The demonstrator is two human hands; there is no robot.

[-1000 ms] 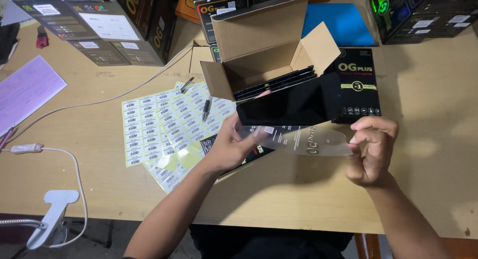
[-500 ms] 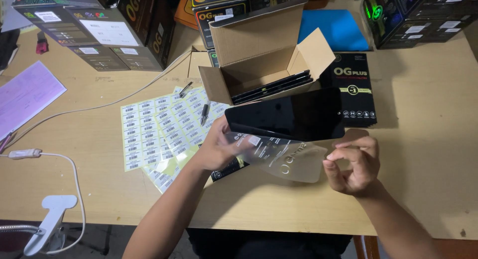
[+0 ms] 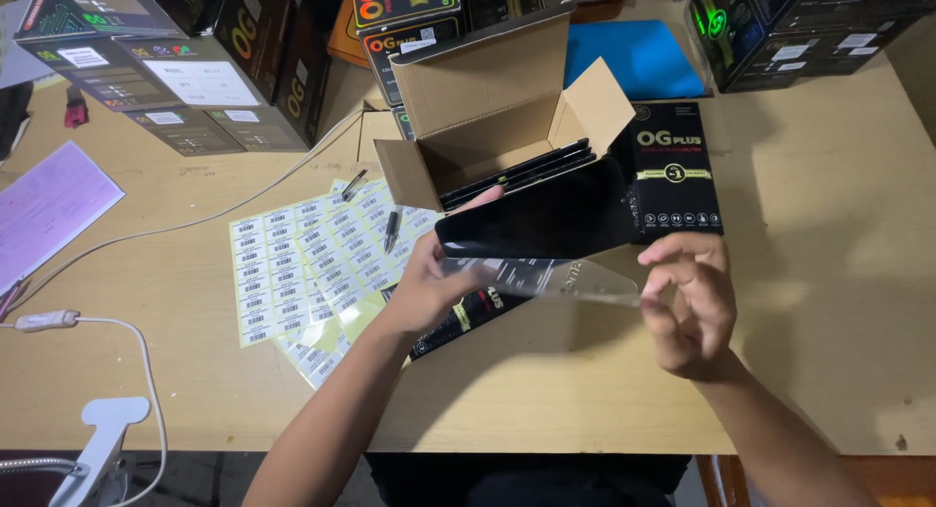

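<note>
Across the tan wooden desk (image 3: 829, 273), your left hand (image 3: 429, 288) grips a flat glossy black sheet (image 3: 536, 219) by its edge; right hand (image 3: 687, 302) pinches a thin clear plastic sleeve (image 3: 556, 278) — light, slippery, probably fragile — so hold edges only.

open brown carton (image 3: 492, 107) centre | black flat pack (image 3: 676, 171) right | white label sheets (image 3: 307, 258) left

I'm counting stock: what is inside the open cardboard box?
Inside the open cardboard box, a few thin black flat packs stand on edge along the bottom. The box's front wall and the black panel in the left hand hide any more.
</note>
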